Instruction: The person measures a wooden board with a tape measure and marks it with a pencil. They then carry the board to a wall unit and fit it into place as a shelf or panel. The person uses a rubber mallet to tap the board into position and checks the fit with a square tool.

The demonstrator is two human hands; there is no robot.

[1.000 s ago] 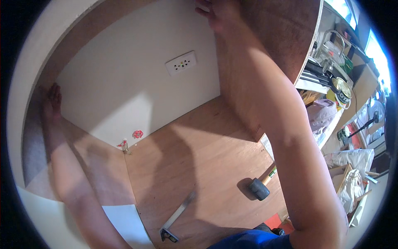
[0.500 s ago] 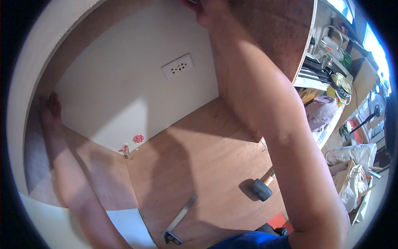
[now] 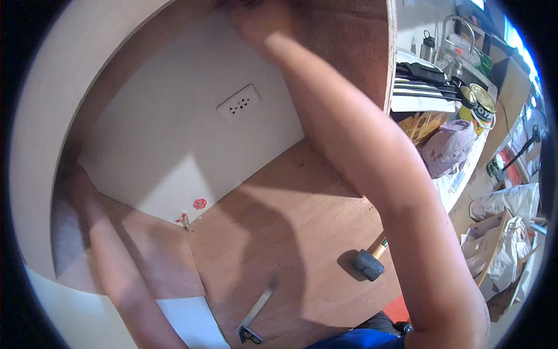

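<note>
On my head feed, the view had swung since a second ago, so the outlet (image 3: 239, 103) sat lower and further left. Left hand (image 3: 78, 179) had dropped along the left panel (image 3: 72, 250), more than the camera shift alone would explain; right hand (image 3: 253, 17) had shifted leftward, up high near the dark brown panel (image 3: 349, 52). My read: both contact spots were being changed, with the work kept to these panels. Rubber mallet (image 3: 368, 265) and metal square (image 3: 260, 302) stayed lying on the floor panel (image 3: 325, 221), well apart, neither in use. Red valve handle (image 3: 200, 203) unchanged, against the white back wall (image 3: 174, 104).

Poor bits: right hand was blurred and cut by the top edge, so I couldn't tell if it was spread, pressed together or pinching anything. Left hand sat in deep shadow; it probably touched the left panel, but finger pose couldn't be told. Mallet's handle end was hidden behind the right arm (image 3: 372, 139).
</note>
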